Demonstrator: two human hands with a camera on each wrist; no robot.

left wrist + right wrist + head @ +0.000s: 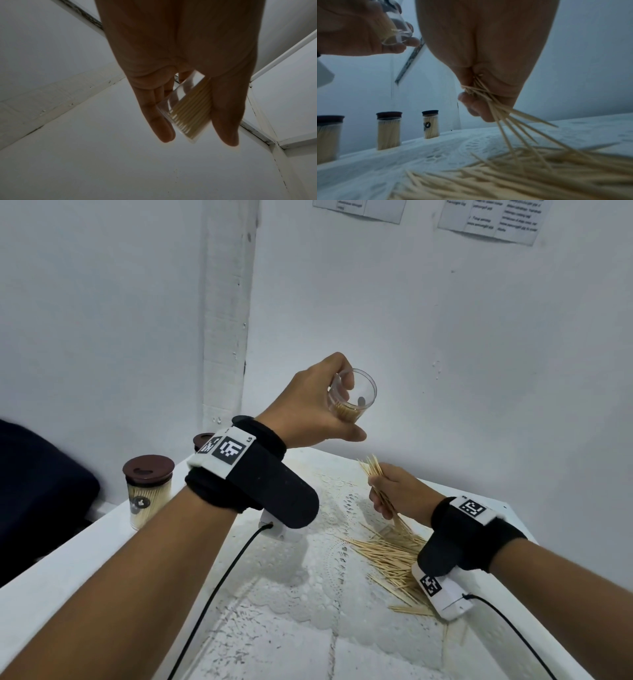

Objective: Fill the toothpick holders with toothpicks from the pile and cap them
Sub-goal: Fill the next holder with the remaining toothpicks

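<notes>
My left hand [322,402] holds a clear toothpick holder [356,395] up in the air, tilted with its open mouth toward me. Some toothpicks lie along its lower side; the left wrist view shows the holder [187,108] between thumb and fingers. Lower right, my right hand [397,491] grips a bundle of toothpicks [371,467] just above the pile [394,556] on the lace cloth. In the right wrist view the bundle [505,115] fans out below the fist, over the pile [539,175].
Capped, filled holders with brown lids stand at the table's left edge [148,491], [202,441]; three show in the right wrist view [389,129], [430,123], [329,138]. A white wall lies close behind the table [274,628]. A dark chair [37,491] sits at left.
</notes>
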